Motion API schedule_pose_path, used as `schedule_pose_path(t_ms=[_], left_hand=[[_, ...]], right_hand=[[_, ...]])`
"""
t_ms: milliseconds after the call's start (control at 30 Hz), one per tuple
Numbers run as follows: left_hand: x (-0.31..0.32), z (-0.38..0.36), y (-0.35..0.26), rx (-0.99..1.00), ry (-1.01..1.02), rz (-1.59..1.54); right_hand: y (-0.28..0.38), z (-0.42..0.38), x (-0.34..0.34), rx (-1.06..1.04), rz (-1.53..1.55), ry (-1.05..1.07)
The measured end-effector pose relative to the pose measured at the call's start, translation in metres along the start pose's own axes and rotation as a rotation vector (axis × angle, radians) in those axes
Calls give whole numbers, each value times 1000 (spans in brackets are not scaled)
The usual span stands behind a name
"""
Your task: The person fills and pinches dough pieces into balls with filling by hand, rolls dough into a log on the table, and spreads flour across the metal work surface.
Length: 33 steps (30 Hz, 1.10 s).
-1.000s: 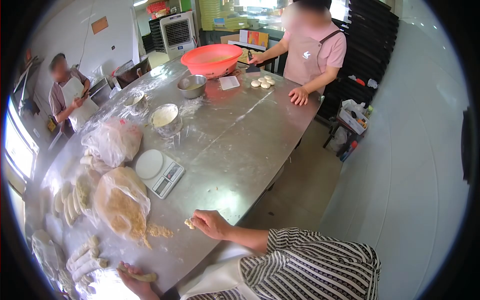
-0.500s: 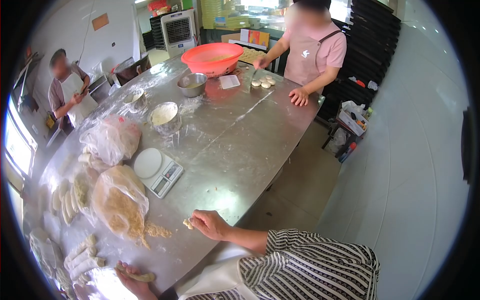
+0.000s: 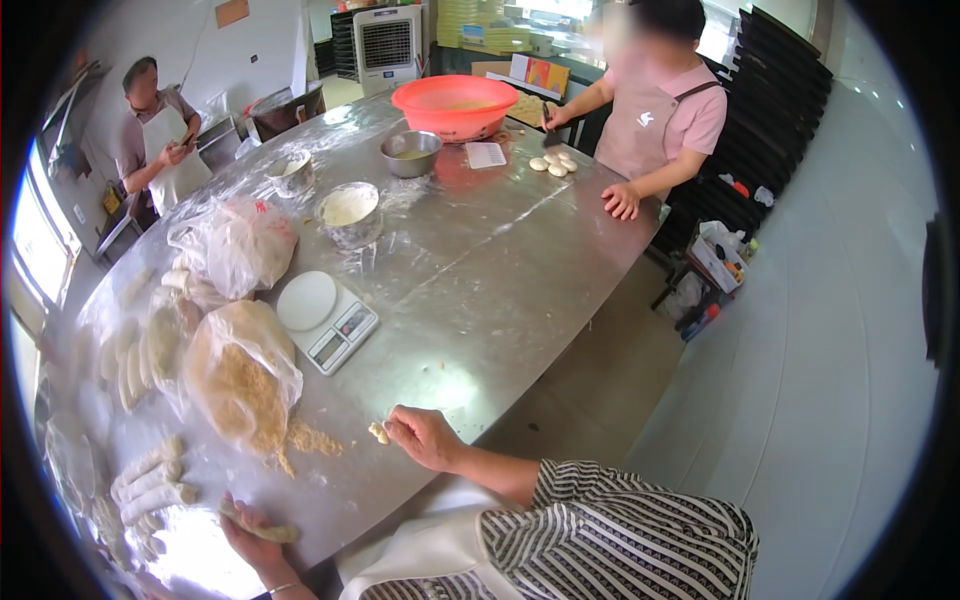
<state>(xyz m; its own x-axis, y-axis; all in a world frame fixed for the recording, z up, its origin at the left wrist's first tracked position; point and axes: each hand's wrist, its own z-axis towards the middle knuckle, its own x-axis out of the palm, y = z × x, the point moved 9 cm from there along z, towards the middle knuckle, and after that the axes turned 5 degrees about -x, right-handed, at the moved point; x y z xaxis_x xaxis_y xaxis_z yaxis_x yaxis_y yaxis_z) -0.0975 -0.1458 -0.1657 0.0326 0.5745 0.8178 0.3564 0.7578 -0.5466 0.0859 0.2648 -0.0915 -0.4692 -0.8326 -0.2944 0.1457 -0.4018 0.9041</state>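
Note:
My left hand (image 3: 252,540) has its fingers wrapped round a greyish-white dough roll (image 3: 270,533) at the near edge of the table. More dough rolls (image 3: 158,490) lie just left of it. My right hand (image 3: 425,438) rests low over the steel table with its fingers curled and pressed together. Right by its fingertips is a small pale lump of dough (image 3: 379,432); whether the fingers grip anything is hidden. Between the hands and farther back, an open plastic bag of tan crumbs (image 3: 245,385) spills some onto the table.
A white kitchen scale (image 3: 328,322), a tied plastic bag (image 3: 240,245), a floury bowl (image 3: 350,215), a steel bowl (image 3: 411,155) and a red basin (image 3: 455,108) stand on the table (image 3: 480,300). A co-worker (image 3: 650,110) brushes dough rounds (image 3: 553,163); another person (image 3: 165,140) stands back left.
The camera view has shifted, so the table and people appear farther right and mostly higher or lower. The co-worker's dark brush is lifted more clearly beside the dough rounds. My hands have hardly moved.

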Motion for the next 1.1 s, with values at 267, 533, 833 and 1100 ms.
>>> schedule_pose_path(t_ms=[267,533,833,1100], left_hand=[[1,-3,3,7,-81,-25],[7,-4,3,9,-144,5],[11,20,-21,130,-339,622],[42,21,-18,409,-318,1401]], right_hand=[[-1,0,1,-4,-11,-12],[-4,0,1,14,-17,-14],[-7,-1,4,41,-6,-2],[-4,0,3,-39,-44,-49]])
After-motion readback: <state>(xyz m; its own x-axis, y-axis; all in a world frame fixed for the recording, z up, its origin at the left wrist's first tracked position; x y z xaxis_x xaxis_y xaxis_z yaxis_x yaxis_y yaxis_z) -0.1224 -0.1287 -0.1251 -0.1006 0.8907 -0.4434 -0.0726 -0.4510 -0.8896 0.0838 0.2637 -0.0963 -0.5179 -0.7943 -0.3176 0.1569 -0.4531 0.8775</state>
